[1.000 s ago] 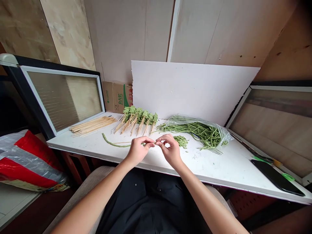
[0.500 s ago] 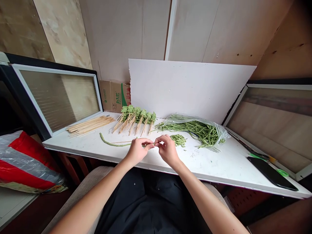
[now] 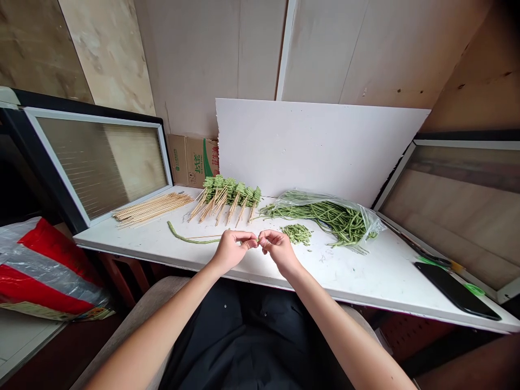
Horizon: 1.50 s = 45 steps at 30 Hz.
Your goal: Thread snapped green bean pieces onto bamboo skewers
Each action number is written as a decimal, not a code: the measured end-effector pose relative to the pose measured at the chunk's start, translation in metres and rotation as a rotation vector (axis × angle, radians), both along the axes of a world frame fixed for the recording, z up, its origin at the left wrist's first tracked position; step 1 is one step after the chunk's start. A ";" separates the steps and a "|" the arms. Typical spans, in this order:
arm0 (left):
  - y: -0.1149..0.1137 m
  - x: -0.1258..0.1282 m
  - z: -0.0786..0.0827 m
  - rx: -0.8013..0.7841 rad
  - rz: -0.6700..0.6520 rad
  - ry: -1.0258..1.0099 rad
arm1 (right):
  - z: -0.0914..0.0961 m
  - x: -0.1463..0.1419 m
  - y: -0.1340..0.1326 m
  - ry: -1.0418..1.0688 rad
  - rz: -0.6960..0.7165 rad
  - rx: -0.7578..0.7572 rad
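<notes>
Dark garment: the person's lap (image 3: 244, 341), at the bottom, with a grey seat (image 3: 160, 295) showing on either side.
Left hand (image 3: 232, 250): thumb and forefinger pinched narrow on a long green bean (image 3: 176, 234), over the near part of the white table (image 3: 349, 271).
Right hand (image 3: 280, 252): thumb and forefinger drawn together at the bean's other end, fingertips meeting the left hand's — a small speck of green shows there.
Long bean: curves out from the left hand to the left, its free end bent away from the person.
Thin stick (image 3: 203, 236): runs beside the bean toward the left hand; whether it is held, I cannot tell.
Red and silver bag (image 3: 57, 271): at far left, beside the table.
Phone (image 3: 457, 290): black, flat at the table's right end, a green loop (image 3: 474, 289) at its edge.
Cut bean pieces (image 3: 298, 234): a small heap just beyond the right hand.
Bare skewers (image 3: 152, 209): a loose bundle on the left.
Loaded skewers (image 3: 232, 190): green pieces clustered at the far ends, bare ends toward the person.
Whole beans (image 3: 341, 219): heaped partly inside a clear bag (image 3: 371, 221).
Backdrop: cardboard box (image 3: 190, 160), then a white board (image 3: 317, 146) upright before the wall (image 3: 195, 65).
</notes>
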<state>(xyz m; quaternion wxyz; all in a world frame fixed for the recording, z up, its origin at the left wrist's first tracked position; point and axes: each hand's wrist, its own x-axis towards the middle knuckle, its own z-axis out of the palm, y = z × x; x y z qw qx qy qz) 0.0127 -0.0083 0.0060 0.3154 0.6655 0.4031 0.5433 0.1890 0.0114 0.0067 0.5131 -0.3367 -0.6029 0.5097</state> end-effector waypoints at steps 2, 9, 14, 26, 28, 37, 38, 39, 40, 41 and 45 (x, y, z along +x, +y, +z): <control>0.000 0.000 0.000 0.013 0.002 0.001 | 0.000 0.002 0.002 0.028 0.031 -0.015; -0.003 0.005 0.002 0.088 0.057 0.047 | -0.001 0.002 0.007 -0.007 0.035 0.034; -0.006 0.005 0.006 0.085 0.084 0.092 | 0.001 0.036 0.038 0.041 -0.065 0.009; 0.003 0.001 -0.002 -0.030 -0.013 -0.044 | -0.041 0.140 0.105 -0.402 -0.621 0.048; 0.004 0.002 -0.006 -0.036 -0.029 -0.048 | -0.043 0.138 0.107 -0.469 -0.647 0.063; 0.007 0.006 -0.012 -0.084 -0.170 -0.040 | -0.022 0.129 0.100 -0.520 -0.668 0.227; 0.006 0.006 -0.012 -0.089 -0.176 -0.039 | -0.014 0.124 0.094 -0.509 -0.629 0.244; 0.005 0.007 -0.012 -0.095 -0.175 -0.040 | -0.005 0.118 0.086 -0.492 -0.558 0.268; 0.004 0.007 -0.011 -0.100 -0.171 -0.044 | 0.004 0.110 0.078 -0.484 -0.444 0.287; 0.004 0.007 -0.012 -0.106 -0.167 -0.051 | 0.013 0.101 0.068 -0.490 -0.288 0.297; 0.004 0.007 -0.014 -0.109 -0.171 -0.074 | 0.030 0.063 0.033 -0.584 0.143 0.380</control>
